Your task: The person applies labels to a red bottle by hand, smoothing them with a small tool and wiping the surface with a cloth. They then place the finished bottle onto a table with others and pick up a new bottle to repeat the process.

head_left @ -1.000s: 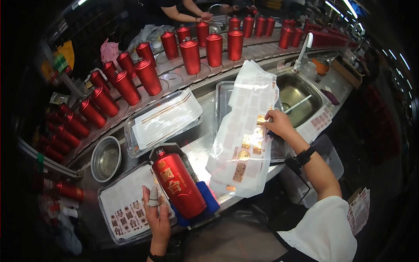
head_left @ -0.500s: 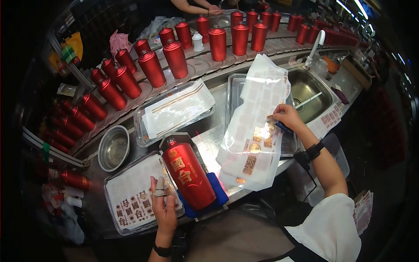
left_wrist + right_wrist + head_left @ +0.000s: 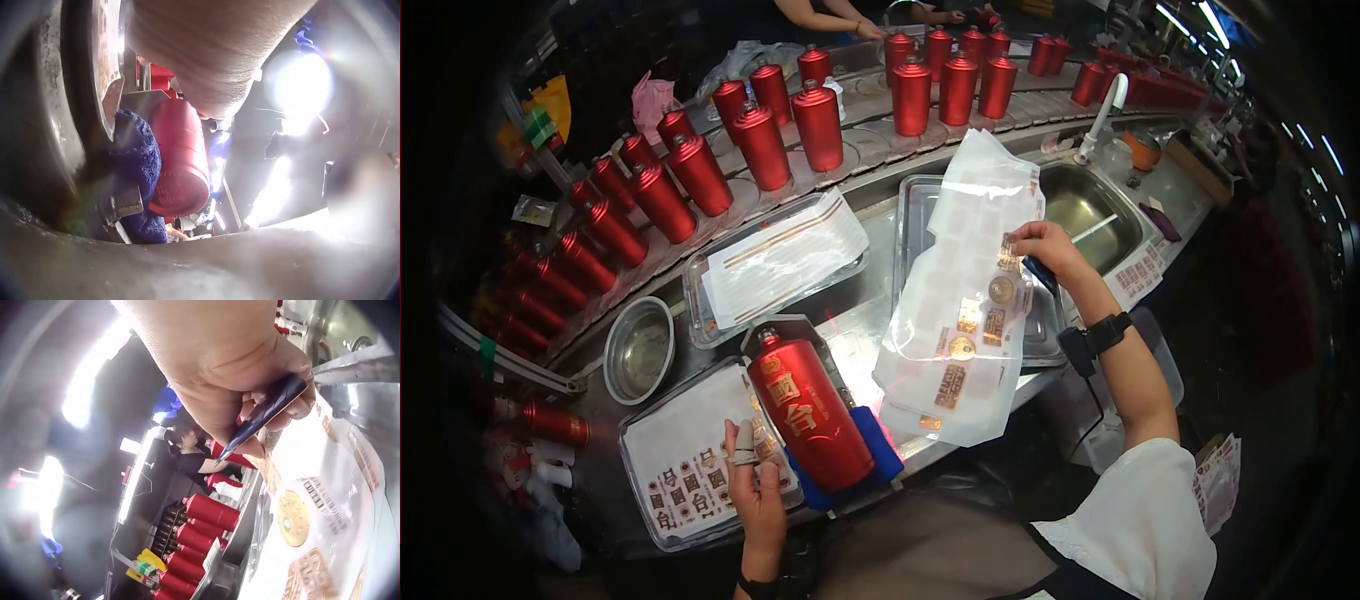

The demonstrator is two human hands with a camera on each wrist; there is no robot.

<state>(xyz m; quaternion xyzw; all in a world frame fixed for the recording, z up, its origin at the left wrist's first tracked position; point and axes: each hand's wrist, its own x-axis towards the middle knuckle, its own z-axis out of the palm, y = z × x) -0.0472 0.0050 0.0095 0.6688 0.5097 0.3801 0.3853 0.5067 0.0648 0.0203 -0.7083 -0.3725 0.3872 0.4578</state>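
My right hand (image 3: pixel 1045 250) is at the right edge of a translucent sheet (image 3: pixel 975 200) of gold labels, its fingertips at a gold label (image 3: pixel 1006 253). Dark blue pointed tweezers (image 3: pixel 265 415) lie in that hand, gripped against the palm by curled fingers, the tip pointing out past the thumb. My left hand (image 3: pixel 760 490) is held palm up with loosely bent fingers, pale covers on some fingertips, nothing in its grip. Just beside it a red bottle (image 3: pixel 815 415) with gold characters lies tilted on a blue cloth (image 3: pixel 882 447); its base (image 3: pixel 181 194) shows in the left wrist view.
A tray (image 3: pixel 662 540) of printed label sheets lies left of the bottle, below a metal bowl (image 3: pixel 640 350). Another tray (image 3: pixel 700 335) holds striped sheets. Red bottles (image 3: pixel 765 150) line the conveyor behind. A sink (image 3: pixel 1100 225) with a white faucet (image 3: pixel 1105 115) stands at right.
My right hand has shifted slightly up along the sheet's edge, and the tweezers have come into view beneath it. Bottles on the conveyor have moved along. The left hand stays beside the bottle.
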